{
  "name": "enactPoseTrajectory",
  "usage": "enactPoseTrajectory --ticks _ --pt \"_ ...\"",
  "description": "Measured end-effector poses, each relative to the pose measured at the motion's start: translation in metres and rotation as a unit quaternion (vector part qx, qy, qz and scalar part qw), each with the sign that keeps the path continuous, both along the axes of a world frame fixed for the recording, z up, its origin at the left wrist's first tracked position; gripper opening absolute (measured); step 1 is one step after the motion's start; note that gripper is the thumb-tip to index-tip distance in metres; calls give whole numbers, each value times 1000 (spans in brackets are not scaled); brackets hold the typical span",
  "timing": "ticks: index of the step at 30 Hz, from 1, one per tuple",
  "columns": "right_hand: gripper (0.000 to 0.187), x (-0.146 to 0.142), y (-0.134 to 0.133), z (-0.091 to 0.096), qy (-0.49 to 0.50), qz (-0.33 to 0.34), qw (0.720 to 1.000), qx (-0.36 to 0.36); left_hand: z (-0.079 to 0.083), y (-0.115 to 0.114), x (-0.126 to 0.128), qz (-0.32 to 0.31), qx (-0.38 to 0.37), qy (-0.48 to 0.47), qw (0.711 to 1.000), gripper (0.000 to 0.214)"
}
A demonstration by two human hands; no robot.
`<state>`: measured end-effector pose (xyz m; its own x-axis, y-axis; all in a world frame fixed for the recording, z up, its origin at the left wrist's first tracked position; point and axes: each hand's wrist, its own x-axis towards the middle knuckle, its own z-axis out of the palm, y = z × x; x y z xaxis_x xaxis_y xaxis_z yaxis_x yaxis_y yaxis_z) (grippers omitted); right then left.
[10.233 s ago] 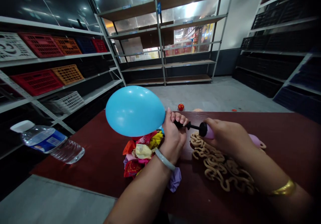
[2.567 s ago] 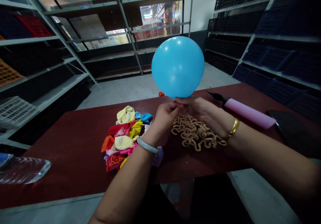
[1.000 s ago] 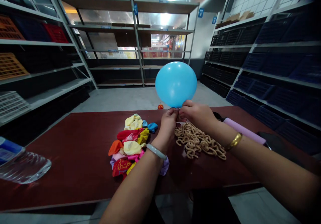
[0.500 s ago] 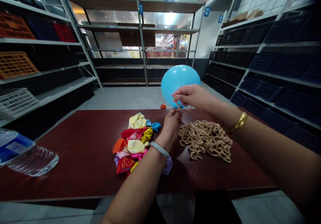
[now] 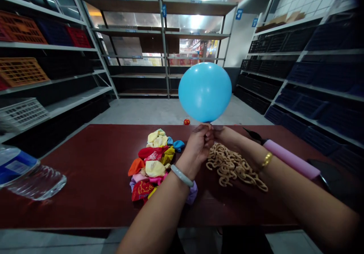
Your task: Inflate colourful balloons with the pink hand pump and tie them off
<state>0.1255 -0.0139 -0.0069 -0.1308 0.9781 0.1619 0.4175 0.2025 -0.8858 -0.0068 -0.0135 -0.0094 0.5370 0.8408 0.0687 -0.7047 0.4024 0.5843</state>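
Note:
An inflated blue balloon (image 5: pixel 204 91) stands upright over the far side of the table, its neck down. My left hand (image 5: pixel 200 140) is closed around the neck just below the round part. Pressed close against it, my right hand (image 5: pixel 224 136) is closed at the same neck on a tan rubber band, which the fingers mostly hide. A heap of tan rubber bands (image 5: pixel 236 166) lies under my right forearm. Left of my left wrist is a pile of limp balloons (image 5: pixel 153 166) in red, yellow, orange, pink, blue and purple.
A pink hand pump (image 5: pixel 291 159) with black ends lies on the right of the dark red table (image 5: pixel 93 170). At the left edge lies a clear plastic bottle (image 5: pixel 36 178). Shelves with crates (image 5: pixel 22 72) line both sides; a metal rack (image 5: pixel 163 49) stands behind.
My right hand has come down from in front of the balloon to its neck, beside my left hand. The balloon now shows fully, and the pink pump has come into sight.

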Motion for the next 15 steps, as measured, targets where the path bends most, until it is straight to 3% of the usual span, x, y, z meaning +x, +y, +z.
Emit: enactPoseTrajectory --ticks 6,9,15 --pt "26 -10 10 -5 190 64 974 -102 5 -1 -5 -75 -91 -50 992 19" --pt "32 1 14 -9 195 44 975 -93 2 5 -8 -84 -86 -49 992 16" --pt "39 17 12 -14 160 -55 985 -38 -4 19 -13 22 -18 68 997 20"
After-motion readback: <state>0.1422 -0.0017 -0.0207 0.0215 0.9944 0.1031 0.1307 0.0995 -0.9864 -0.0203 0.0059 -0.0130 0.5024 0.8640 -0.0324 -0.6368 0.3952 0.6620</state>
